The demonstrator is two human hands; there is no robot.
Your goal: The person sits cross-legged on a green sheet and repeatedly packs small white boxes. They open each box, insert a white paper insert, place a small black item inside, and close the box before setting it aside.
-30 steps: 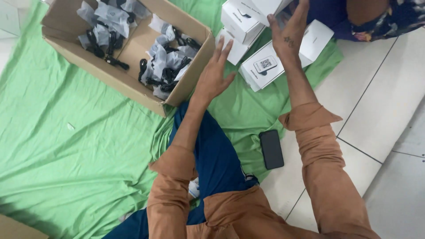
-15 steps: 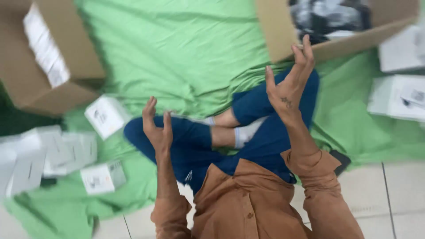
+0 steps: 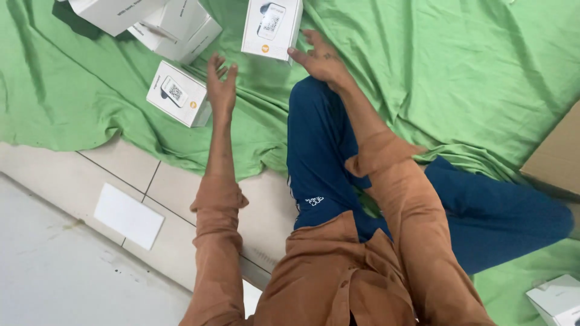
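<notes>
White box (image 3: 179, 93) lying on the green cloth (image 3: 423, 66), just left of the left hand (image 3: 221, 86), whose fingers are spread and hold nothing. Second white box (image 3: 271, 27) farther up the cloth; right hand (image 3: 319, 59) touches its lower corner, fingers loosely open, gripping nothing.

The cardboard box (image 3: 559, 160) and corner white box (image 3: 556, 300) are cut off.

Matt white cardboard box (image 3: 271, 27), wrinkled green cloth sheet (image 3: 423, 66), smooth pale floor tiles (image 3: 66, 265)
</notes>
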